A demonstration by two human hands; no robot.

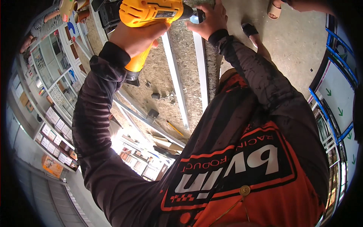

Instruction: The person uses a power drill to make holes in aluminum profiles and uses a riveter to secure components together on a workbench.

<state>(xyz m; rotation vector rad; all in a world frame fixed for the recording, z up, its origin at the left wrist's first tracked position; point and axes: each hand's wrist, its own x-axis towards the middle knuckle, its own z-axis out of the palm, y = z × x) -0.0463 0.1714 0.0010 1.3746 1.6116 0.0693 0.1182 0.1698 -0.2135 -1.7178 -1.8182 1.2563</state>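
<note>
Left grip (138, 36) wrapped fully closed around the handle of a yellow cordless drill (151, 13), fingers curled over the front, black battery foot poking out just below the fist. Right grip (210, 20) closed too, pinching the black chuck (198, 13) at the drill's nose, though whether a bit or a screw sits under the fingers cannot be told from this angle. Drill held near the top edge of the view, over a rough chipboard panel (189, 64) carrying long pale metal rails (176, 75) that run away from the body. Best done, probably, with the drill body kept in line with the fastener, the wrist behind the handle rather than cocked, the steadying fingers drawn clear of the chuck before any trigger squeeze, and pressure fed straight down the axis so the tip does not skate along the rail. Both forearms in dark sleeves, reaching well forward; left elbow bent and swung out to the side, right arm stretched nearly straight over an orange and black jersey (257, 178). Small dark fittings (155, 96) and a yellow pencil (175, 128) lying loose on the panel, well apart from both hands. Another person's feet in sandals (251, 30) on the concrete floor (295, 49) just beyond the panel.
</note>
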